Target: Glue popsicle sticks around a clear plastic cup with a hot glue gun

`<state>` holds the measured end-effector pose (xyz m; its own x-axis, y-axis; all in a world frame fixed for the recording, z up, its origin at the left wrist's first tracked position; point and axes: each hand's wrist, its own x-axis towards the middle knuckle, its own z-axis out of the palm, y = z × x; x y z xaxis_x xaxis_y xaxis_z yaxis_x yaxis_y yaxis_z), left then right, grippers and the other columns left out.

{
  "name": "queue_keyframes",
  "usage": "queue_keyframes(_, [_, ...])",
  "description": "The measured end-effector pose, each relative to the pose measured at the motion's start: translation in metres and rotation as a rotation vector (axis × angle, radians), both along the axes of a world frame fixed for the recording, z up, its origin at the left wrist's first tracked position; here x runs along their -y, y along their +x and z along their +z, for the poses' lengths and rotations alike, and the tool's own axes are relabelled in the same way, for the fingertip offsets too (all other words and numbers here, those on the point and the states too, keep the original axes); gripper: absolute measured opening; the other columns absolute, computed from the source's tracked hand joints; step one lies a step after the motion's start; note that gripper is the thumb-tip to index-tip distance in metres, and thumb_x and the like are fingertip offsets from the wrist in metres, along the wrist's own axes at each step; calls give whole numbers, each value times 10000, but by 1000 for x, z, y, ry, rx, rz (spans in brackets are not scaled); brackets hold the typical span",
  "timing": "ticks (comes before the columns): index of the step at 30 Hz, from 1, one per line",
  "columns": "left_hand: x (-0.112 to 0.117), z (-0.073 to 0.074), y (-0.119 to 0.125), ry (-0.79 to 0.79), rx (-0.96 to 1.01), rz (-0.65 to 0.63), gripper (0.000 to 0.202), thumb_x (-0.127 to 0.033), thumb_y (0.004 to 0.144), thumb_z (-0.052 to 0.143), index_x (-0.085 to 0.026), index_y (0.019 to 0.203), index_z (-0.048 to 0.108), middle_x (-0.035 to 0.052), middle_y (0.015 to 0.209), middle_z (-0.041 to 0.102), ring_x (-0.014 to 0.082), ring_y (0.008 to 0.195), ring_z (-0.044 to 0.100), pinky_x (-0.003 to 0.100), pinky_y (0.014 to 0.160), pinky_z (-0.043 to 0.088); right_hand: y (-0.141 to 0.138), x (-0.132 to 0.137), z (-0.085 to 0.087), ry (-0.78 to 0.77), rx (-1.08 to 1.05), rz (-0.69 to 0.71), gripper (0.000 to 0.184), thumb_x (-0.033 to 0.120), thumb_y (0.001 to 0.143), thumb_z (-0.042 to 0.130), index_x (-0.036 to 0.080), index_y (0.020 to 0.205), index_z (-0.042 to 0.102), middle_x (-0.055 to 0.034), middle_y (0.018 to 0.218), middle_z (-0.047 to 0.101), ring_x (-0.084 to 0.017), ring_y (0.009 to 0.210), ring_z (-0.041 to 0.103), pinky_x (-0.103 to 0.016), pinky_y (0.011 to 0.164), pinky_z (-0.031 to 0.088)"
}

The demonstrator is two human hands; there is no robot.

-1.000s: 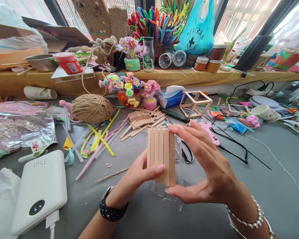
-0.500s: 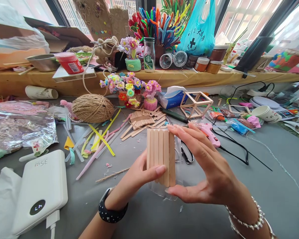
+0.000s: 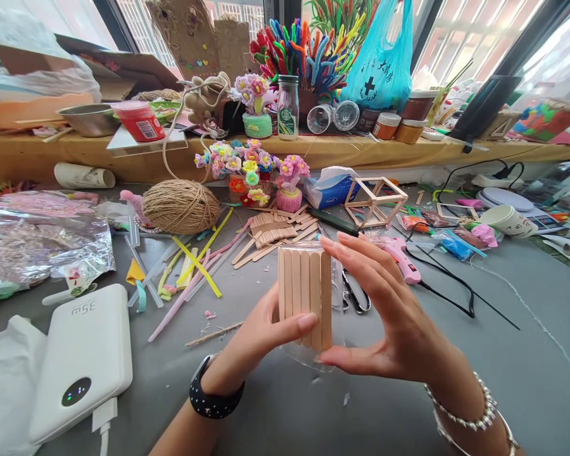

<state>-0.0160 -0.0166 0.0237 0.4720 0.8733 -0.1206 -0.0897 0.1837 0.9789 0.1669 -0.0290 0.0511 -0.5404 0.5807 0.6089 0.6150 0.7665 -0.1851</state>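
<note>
Several wooden craft sticks stand side by side as a flat panel in front of me, with clear plastic film showing behind and below it. My left hand grips the panel from the left, thumb across the front, other fingers hidden behind. At the panel's right side, my right hand has its fingertips on the upper corner and its thumb at the lower end of the outermost stick. Beyond the hands lie a bundle of loose craft sticks and a pink glue gun.
A white power bank lies at left, near a ball of twine and yellow strips. A stick cube frame, a tissue pack and black scissors handles sit beyond the hands. Black cable crosses the right side.
The panel's lower end and my right thumb have risen slightly. The view has shifted a little; both hands keep their hold on the sticks.
</note>
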Motion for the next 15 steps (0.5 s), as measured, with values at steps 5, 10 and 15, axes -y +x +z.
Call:
queue_keyframes(5, [0, -2, 1, 20, 13, -2, 594, -459, 658, 637, -186, 1158, 471, 95, 1098, 574, 310, 1036, 499, 391, 835, 410, 0, 0, 0, -34, -23, 14, 912, 470, 670, 647, 121, 1362, 167, -114, 1340, 396, -232, 1293, 245, -442, 1085, 199])
queue_keyframes(10, [0, -4, 2, 15, 24, 4, 589, -468, 657, 633, -191, 1153, 479, 94, 1101, 569, 313, 1030, 499, 417, 848, 405, 0, 1, 0, -55, -58, 42, 941, 470, 660, 659, 135, 1370, 139, -102, 1337, 401, -229, 1296, 239, -422, 1087, 201])
queue_keyframes(15, [-1, -7, 3, -5, 35, 29, 534, -463, 676, 620, -185, 1118, 509, 97, 1143, 557, 313, 1062, 488, 415, 869, 395, -2, -1, -2, -57, -60, 53, 944, 480, 655, 663, 128, 1367, 153, -110, 1331, 404, -236, 1288, 256, -410, 1083, 218])
